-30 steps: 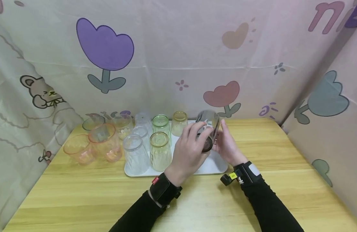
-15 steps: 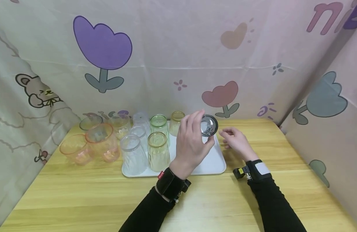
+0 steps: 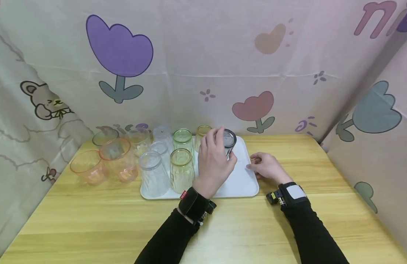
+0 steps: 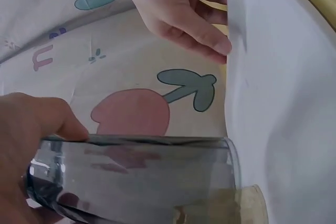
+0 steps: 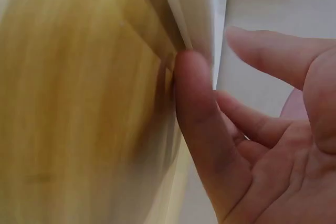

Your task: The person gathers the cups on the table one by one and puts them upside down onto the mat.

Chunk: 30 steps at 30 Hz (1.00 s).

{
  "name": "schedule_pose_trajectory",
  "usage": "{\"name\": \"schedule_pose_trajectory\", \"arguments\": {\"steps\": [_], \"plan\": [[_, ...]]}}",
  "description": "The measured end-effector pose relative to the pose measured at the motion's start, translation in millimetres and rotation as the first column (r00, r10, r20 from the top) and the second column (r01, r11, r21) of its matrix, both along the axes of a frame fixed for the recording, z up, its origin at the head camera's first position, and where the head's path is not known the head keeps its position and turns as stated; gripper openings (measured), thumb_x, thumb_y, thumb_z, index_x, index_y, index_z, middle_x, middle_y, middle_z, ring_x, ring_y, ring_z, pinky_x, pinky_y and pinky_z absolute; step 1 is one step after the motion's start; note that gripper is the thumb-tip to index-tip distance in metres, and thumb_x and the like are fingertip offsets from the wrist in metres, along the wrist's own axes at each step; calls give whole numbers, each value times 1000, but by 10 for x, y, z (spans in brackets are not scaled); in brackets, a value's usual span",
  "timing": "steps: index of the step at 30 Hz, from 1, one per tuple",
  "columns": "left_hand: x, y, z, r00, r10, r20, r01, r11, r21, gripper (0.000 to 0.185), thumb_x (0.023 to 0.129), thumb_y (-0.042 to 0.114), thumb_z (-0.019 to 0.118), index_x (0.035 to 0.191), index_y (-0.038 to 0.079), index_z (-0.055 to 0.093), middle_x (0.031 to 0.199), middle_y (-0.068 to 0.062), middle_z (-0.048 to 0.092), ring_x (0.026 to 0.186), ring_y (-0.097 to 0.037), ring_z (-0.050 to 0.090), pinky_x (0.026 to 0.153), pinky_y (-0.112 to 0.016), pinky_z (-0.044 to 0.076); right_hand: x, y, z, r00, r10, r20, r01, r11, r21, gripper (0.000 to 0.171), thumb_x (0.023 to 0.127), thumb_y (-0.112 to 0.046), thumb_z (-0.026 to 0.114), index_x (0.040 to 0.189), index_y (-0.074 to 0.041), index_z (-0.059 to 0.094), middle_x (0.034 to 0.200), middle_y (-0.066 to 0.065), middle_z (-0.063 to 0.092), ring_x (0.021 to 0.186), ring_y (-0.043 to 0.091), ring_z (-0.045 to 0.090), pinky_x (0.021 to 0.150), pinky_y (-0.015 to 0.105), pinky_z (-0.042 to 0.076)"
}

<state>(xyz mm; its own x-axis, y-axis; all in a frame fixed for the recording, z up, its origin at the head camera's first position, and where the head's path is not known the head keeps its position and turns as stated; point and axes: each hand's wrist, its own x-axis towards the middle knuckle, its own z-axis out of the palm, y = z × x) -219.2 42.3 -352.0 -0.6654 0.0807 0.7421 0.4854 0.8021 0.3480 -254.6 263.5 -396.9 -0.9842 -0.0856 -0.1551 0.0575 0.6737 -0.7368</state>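
Observation:
My left hand (image 3: 214, 161) grips a dark grey glass (image 3: 229, 141) and holds it bottom up just above the back right part of the white tray (image 3: 244, 185). In the left wrist view the grey glass (image 4: 136, 177) lies across the frame, its rim close to the tray (image 4: 283, 77), with my thumb on its wall. My right hand (image 3: 266, 167) rests on the table by the tray's right rim. Its relaxed fingers touch the rim and hold nothing. The right wrist view shows my thumb (image 5: 202, 129) against the tray edge (image 5: 197, 3).
Several upturned glasses, clear (image 3: 153, 178), yellow (image 3: 181, 170) and green (image 3: 182, 139), fill the tray's left half. Pink glasses (image 3: 119, 159) stand on the wooden table (image 3: 223, 234) to the left. A patterned curtain closes in the back and both sides.
My right hand let go of the grey glass and dropped to the tray's right rim. My left hand turned the glass bottom up and lowered it toward the tray.

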Motion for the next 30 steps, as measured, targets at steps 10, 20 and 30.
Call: {"name": "schedule_pose_trajectory", "arguments": {"steps": [10, 20, 30], "plan": [[-69, -25, -85, 985, 69, 161, -72, 997, 14, 72, 79, 8, 79, 144, 1, 49, 137, -19, 51, 113, -37, 56, 87, -46, 55, 13, -11, -34, 999, 24, -31, -22, 998, 50, 49, 93, 0, 68, 137, 16, 53, 115, 28, 65, 73, 20, 67, 61, 33, 61], [-104, -67, -112, 950, 34, 309, -48, 998, 37, 64, 92, 2, 67, 150, -1, 41, 146, -25, 42, 127, -41, 51, 94, -50, 56, 20, -18, -50, 1000, 20, -20, -19, 999, 51, 50, 94, 0, 68, 139, 16, 53, 119, 29, 65, 80, 22, 69, 63, 33, 62], [-126, -75, -168, 957, 133, 259, -121, 991, -64, 56, 87, -2, 72, 139, 0, 51, 151, -23, 34, 134, -43, 43, 100, -49, 53, 14, -47, -29, 999, 29, -24, -28, 998, 56, 50, 94, 0, 68, 139, 16, 53, 120, 29, 65, 81, 22, 68, 64, 33, 62]]}}
